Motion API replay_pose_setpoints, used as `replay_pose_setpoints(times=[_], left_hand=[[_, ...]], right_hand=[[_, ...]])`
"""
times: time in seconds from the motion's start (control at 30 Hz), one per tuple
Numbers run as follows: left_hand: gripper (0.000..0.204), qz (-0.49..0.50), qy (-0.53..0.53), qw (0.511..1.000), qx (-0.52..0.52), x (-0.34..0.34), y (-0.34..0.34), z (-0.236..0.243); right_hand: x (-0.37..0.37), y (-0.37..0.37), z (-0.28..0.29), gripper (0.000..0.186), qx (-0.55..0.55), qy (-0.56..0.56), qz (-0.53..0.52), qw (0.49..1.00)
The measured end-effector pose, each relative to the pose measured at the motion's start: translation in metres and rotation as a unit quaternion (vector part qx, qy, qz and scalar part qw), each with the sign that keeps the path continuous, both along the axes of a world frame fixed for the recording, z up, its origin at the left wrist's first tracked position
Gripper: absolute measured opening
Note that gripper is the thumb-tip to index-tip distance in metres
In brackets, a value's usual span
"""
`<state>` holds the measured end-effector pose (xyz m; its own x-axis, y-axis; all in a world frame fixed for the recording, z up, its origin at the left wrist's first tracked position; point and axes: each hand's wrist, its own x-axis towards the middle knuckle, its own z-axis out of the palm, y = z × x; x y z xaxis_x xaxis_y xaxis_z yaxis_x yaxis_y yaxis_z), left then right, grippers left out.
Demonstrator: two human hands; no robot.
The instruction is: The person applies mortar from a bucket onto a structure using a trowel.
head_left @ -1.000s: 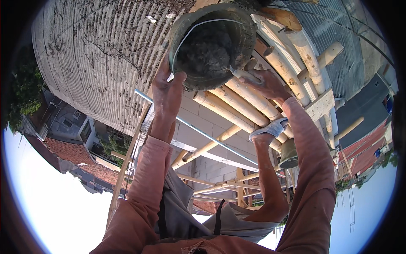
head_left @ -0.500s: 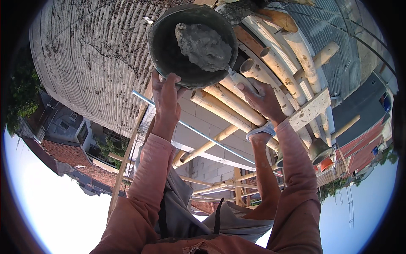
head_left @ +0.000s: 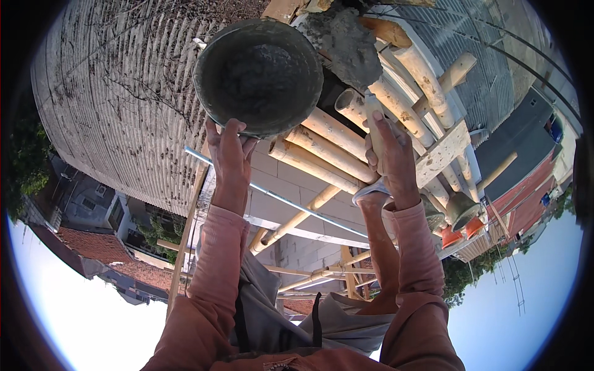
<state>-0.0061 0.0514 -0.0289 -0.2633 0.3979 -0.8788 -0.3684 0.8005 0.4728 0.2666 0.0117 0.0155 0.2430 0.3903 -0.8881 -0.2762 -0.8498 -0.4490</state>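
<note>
My left hand (head_left: 231, 148) grips the near rim of a round black bucket (head_left: 207, 93), tilted so that I see into it. Wet grey mortar (head_left: 266, 74) coats its bottom. To the right, my right hand (head_left: 394, 148) is closed around the pale handle of a trowel (head_left: 375, 123). The blade lies under a thick lump of grey mortar (head_left: 352, 46), just right of the bucket and next to more mortar at the top. How far the lump rests on the blade or on the surface behind, I cannot tell.
Several bamboo poles (head_left: 334, 151) lie under my right hand, crossed by a splattered plank (head_left: 442, 154). A corrugated roof (head_left: 124, 93) slopes at the left. A thin blue-white pipe (head_left: 297, 199) runs below my arms. Two dark buckets (head_left: 461, 210) sit at the right.
The trowel has lifted the mortar out of the bucket and moved to its right and up. The bucket has shifted a little left, with my left hand still on its rim.
</note>
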Motion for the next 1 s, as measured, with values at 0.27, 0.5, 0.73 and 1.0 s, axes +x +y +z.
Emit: replay_pose_setpoints(times=[0.27, 0.5, 0.73, 1.0], left_hand=[[0.068, -0.025, -0.033, 0.999, 0.009, 0.009, 0.0, -0.006], [0.063, -0.027, -0.002, 1.0, -0.006, 0.001, -0.002, 0.0], [0.057, 0.004, 0.019, 1.0, -0.009, -0.001, -0.009, -0.004], [0.065, 0.0, 0.042, 0.998, -0.038, -0.003, -0.011, -0.005]], right_hand=[[0.019, 0.161, -0.139, 0.018, 0.096, 0.288, -0.442, 0.844], [-0.046, 0.081, -0.087, 0.028, 0.064, 0.192, -0.282, 0.938], [0.001, 0.009, -0.104, 0.036, -0.023, 0.094, -0.039, 0.995], [-0.014, 0.004, -0.179, 0.051, -0.019, 0.025, 0.047, 0.998]])
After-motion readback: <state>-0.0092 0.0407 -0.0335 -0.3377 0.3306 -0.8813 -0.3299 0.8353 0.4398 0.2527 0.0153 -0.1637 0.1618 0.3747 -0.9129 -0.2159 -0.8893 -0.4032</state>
